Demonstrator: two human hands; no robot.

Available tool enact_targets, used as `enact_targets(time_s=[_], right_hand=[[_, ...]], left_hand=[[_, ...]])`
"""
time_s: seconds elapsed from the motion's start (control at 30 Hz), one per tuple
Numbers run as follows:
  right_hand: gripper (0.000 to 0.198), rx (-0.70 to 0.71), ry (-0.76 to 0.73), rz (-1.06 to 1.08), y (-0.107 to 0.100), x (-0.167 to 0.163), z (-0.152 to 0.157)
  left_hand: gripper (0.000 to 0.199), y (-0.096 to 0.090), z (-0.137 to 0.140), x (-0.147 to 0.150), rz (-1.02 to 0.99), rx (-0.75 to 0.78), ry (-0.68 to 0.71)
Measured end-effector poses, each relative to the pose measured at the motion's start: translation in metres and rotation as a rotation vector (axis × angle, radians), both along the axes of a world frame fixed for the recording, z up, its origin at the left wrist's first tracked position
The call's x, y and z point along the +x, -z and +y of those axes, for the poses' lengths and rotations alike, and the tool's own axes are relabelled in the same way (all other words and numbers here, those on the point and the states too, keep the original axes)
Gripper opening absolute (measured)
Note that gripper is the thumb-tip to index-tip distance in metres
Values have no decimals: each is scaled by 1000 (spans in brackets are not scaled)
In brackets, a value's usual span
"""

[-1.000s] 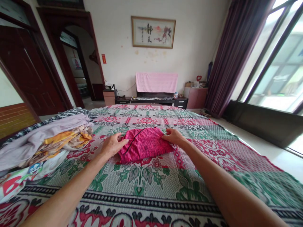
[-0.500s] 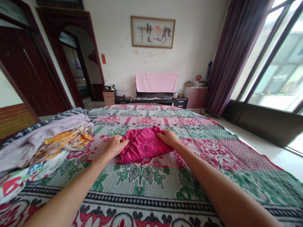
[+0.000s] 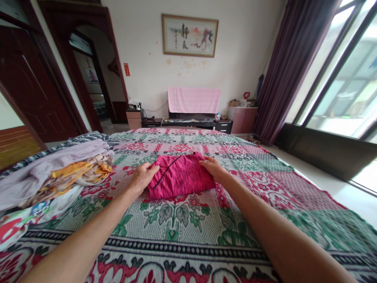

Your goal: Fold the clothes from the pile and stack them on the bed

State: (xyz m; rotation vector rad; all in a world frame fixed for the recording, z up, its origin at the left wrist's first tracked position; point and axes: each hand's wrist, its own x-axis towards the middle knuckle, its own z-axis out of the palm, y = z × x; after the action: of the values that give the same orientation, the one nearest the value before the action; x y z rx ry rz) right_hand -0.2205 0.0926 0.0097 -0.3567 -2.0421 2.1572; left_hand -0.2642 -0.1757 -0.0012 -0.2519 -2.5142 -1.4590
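Note:
A folded pink garment (image 3: 181, 177) with dark streaks and a dark seam line lies on the patterned bedspread (image 3: 176, 236), in the middle of the view. My left hand (image 3: 143, 176) pinches its left edge, thumb on top and the fingers mostly hidden beneath. At the upper right edge, my right hand (image 3: 214, 168) grips the cloth the same way, its thumb over the fabric. The garment's near edge rests on or just over the bedspread; I cannot tell which.
Left of the garment sits a heap of loose clothes (image 3: 67, 169), lilac, yellow-brown and white. Beyond the bed's far edge stand a low black cabinet (image 3: 206, 125) and a screen under a pink cloth (image 3: 194, 100). A purple curtain (image 3: 291, 70) hangs by the window at right.
Both hands keep their hold on the pink garment. Its upper edge has risen slightly and its surface looks flatter. My right hand's fingers now curl more around the edge; the view has shifted slightly.

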Motion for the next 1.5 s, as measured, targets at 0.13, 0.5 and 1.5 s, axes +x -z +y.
enact_targets(time_s=[0.13,0.5,1.5], right_hand=[[17,7,-10,21,3,2,3],[16,-95,-109,6,1,6,10],[17,-16,-283,-22,-31,14,19]], left_hand=[[34,4,0,0,-43,97,13],[33,-3,6,11,-211,537,152],[22,-34,0,17,-519,673,344]])
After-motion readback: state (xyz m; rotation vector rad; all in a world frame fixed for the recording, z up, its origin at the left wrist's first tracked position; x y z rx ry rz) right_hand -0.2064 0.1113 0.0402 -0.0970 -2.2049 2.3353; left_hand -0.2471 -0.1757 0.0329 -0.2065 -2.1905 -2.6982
